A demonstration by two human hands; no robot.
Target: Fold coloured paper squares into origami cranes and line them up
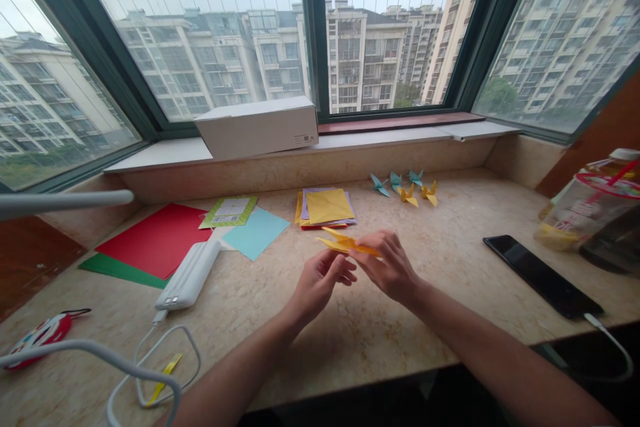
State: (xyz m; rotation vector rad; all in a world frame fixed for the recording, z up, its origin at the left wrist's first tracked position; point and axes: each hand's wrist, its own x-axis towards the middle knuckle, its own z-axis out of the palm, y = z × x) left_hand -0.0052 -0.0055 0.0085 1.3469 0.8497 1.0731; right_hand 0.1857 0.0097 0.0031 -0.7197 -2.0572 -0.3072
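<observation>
- Head view: the left hand (pixel 320 280) and the right hand (pixel 387 270) are meeting above the middle of the beige marble desk (pixel 465 233), holding a yellow folded paper piece (pixel 345 242) between them, clear of the surface.
- The left hand is curling its fingers and pinching the near edge of the piece. The right hand is pinching its right tip between thumb and forefinger.
- The piece is already showing long pointed flaps, so the folding is looking roughly midway.
- At one o'clock from the hands, five small folded paper birds (pixel 409 195), three teal and two yellow, are sitting finished near the back wall.
- At twelve o'clock, a stack of square coloured sheets (pixel 327 207) with a yellow one on top is lying flat and unfolded.
- At ten o'clock, a light blue paper square (pixel 256 232), a large red sheet (pixel 157 240) and a green sheet (pixel 115 268) under it are lying untouched.
- A green-bordered printed card (pixel 229 211) at eleven o'clock is carrying text too small to read.
- The white cardboard box (pixel 257 127) on the sill is showing a small label, unreadable.
- At three o'clock, a black smartphone (pixel 543 275) is lying dark, and a clear plastic cup with a red lid (pixel 585 210) is bearing an illegible sticker.
</observation>
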